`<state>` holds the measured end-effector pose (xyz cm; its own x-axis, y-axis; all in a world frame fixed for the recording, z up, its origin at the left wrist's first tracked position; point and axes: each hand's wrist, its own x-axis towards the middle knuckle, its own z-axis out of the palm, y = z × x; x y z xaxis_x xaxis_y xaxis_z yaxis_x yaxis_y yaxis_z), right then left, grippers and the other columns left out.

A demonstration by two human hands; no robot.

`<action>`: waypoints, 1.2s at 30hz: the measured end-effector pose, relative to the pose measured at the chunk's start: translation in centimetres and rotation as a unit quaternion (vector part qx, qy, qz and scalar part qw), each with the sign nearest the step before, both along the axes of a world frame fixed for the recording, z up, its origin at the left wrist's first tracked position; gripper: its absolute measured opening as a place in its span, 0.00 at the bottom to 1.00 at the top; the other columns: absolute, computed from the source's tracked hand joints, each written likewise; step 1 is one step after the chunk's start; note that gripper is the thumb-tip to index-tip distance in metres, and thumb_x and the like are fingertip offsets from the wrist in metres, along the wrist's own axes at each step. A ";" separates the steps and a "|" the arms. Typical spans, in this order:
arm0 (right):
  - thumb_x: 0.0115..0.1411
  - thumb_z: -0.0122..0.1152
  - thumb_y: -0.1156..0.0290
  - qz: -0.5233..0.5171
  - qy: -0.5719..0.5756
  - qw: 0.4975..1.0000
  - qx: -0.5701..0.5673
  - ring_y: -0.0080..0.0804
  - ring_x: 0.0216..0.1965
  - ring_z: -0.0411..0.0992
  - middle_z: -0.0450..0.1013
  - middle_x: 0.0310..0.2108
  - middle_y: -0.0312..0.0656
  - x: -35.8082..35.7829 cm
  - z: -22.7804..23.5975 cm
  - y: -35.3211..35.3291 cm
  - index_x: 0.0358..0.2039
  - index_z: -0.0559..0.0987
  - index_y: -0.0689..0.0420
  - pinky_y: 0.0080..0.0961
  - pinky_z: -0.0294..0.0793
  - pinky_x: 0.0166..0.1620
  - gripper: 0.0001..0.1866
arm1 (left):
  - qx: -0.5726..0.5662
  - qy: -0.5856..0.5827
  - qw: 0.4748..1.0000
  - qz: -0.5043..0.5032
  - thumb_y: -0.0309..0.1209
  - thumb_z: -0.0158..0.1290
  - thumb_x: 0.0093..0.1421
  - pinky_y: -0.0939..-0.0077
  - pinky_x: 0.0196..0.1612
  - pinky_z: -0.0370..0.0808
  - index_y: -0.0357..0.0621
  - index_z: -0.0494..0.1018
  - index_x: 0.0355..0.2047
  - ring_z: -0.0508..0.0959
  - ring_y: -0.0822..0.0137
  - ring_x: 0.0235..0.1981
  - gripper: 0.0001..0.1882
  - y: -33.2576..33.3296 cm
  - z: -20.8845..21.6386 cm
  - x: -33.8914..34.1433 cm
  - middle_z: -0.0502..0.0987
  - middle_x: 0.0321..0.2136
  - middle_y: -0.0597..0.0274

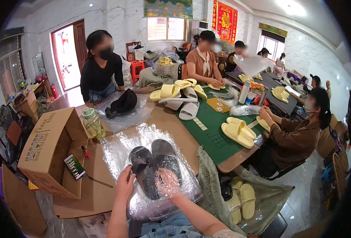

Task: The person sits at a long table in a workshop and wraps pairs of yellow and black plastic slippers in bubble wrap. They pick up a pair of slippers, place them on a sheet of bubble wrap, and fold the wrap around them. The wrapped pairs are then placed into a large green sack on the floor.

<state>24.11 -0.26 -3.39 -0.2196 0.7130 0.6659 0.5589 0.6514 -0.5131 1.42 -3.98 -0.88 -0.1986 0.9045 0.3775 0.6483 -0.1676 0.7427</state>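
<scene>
A pair of black slippers (pixel 162 151) lies side by side under clear film on a stack of shiny plastic bags (pixel 114 158), at the table's near edge. My right hand (pixel 168 182) shows through the glossy film, fingers spread and lying flat over the near part of the right slipper. Along the outer edge of the left slipper rests my left hand (pixel 125 181), its fingers fairly straight and the thumb apart. Creases and glare in the film partly hide the slippers' straps.
Left of the bags stand an open cardboard box (pixel 50 152) with a phone (pixel 75 166) and a glass jar (pixel 93 123). Yellow and grey slippers (pixel 183 97) are piled ahead. A sack (pixel 211 194) holding yellow slippers hangs open at right. Several people sit or stand around the tables.
</scene>
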 end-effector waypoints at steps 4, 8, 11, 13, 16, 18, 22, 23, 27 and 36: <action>0.58 0.66 0.68 0.003 0.002 1.000 -0.001 0.50 0.54 0.74 0.76 0.51 0.50 0.0 1.1 -0.3 0.47 0.80 0.58 0.46 0.71 0.59 0.17 | 0.003 -0.020 1.000 0.001 0.32 0.56 0.65 0.60 0.64 0.69 0.41 0.72 0.61 0.73 0.48 0.61 0.24 -0.1 -0.4 -0.2 0.74 0.60 0.46; 0.57 0.67 0.69 0.001 0.002 1.000 0.004 0.51 0.53 0.74 0.76 0.50 0.50 0.1 0.9 -0.1 0.48 0.79 0.58 0.46 0.72 0.58 0.17 | 0.018 -0.018 1.000 -0.004 0.32 0.56 0.65 0.60 0.64 0.69 0.41 0.72 0.60 0.73 0.48 0.61 0.24 0.2 -0.8 -0.3 0.75 0.59 0.46; 0.57 0.66 0.69 0.001 0.002 1.000 0.019 0.51 0.52 0.74 0.76 0.50 0.50 0.1 1.1 -0.2 0.47 0.79 0.58 0.46 0.73 0.57 0.17 | 0.023 -0.016 1.000 0.000 0.32 0.57 0.64 0.60 0.64 0.69 0.42 0.73 0.60 0.73 0.48 0.61 0.24 0.2 -1.0 -0.3 0.75 0.59 0.46; 0.57 0.66 0.69 0.000 -0.001 1.000 0.022 0.51 0.52 0.74 0.76 0.50 0.50 0.1 0.8 -0.1 0.47 0.79 0.58 0.46 0.73 0.57 0.17 | 0.024 -0.019 1.000 0.001 0.32 0.57 0.64 0.60 0.64 0.69 0.42 0.73 0.60 0.74 0.48 0.61 0.24 0.2 -1.0 -0.3 0.75 0.59 0.47; 0.57 0.66 0.68 0.001 0.000 1.000 0.021 0.50 0.52 0.74 0.76 0.50 0.49 0.0 0.4 0.0 0.47 0.79 0.58 0.46 0.73 0.57 0.17 | 0.022 -0.024 0.999 -0.001 0.32 0.58 0.63 0.60 0.64 0.69 0.42 0.73 0.60 0.74 0.48 0.60 0.25 0.2 -1.1 -0.3 0.75 0.59 0.47; 0.57 0.66 0.68 0.001 0.002 1.000 0.022 0.50 0.52 0.74 0.76 0.51 0.49 0.1 0.3 0.0 0.47 0.79 0.58 0.46 0.73 0.57 0.17 | 0.022 -0.022 1.000 0.000 0.32 0.58 0.63 0.60 0.63 0.69 0.42 0.72 0.61 0.74 0.48 0.60 0.25 0.3 -1.1 -0.3 0.75 0.59 0.46; 0.58 0.66 0.68 0.000 0.007 1.000 0.026 0.50 0.52 0.74 0.76 0.51 0.49 0.1 0.8 -0.2 0.47 0.79 0.57 0.46 0.72 0.57 0.16 | 0.028 -0.017 0.999 -0.003 0.31 0.58 0.63 0.59 0.63 0.70 0.41 0.72 0.60 0.74 0.47 0.60 0.25 0.2 -0.8 -0.2 0.75 0.58 0.46; 0.58 0.66 0.69 -0.001 0.009 1.000 0.026 0.50 0.52 0.74 0.76 0.51 0.49 0.1 1.0 -0.3 0.47 0.79 0.57 0.46 0.72 0.57 0.16 | 0.028 -0.018 0.999 -0.002 0.31 0.57 0.63 0.59 0.63 0.70 0.41 0.73 0.60 0.75 0.47 0.59 0.24 0.2 -0.8 -0.2 0.75 0.58 0.46; 0.58 0.66 0.69 0.004 0.007 1.000 0.025 0.50 0.52 0.74 0.76 0.51 0.49 0.1 1.1 -0.3 0.46 0.80 0.58 0.46 0.72 0.58 0.16 | 0.025 -0.003 1.000 0.003 0.31 0.57 0.64 0.60 0.63 0.69 0.40 0.73 0.60 0.74 0.48 0.60 0.24 0.2 -0.8 -0.3 0.75 0.58 0.46; 0.57 0.66 0.68 0.000 -0.006 1.000 0.010 0.50 0.53 0.73 0.76 0.51 0.51 0.1 1.0 -0.2 0.46 0.80 0.59 0.46 0.71 0.58 0.17 | 0.025 -0.006 1.000 0.000 0.32 0.57 0.64 0.60 0.63 0.69 0.41 0.73 0.60 0.74 0.48 0.60 0.23 0.1 -0.4 -0.1 0.75 0.59 0.47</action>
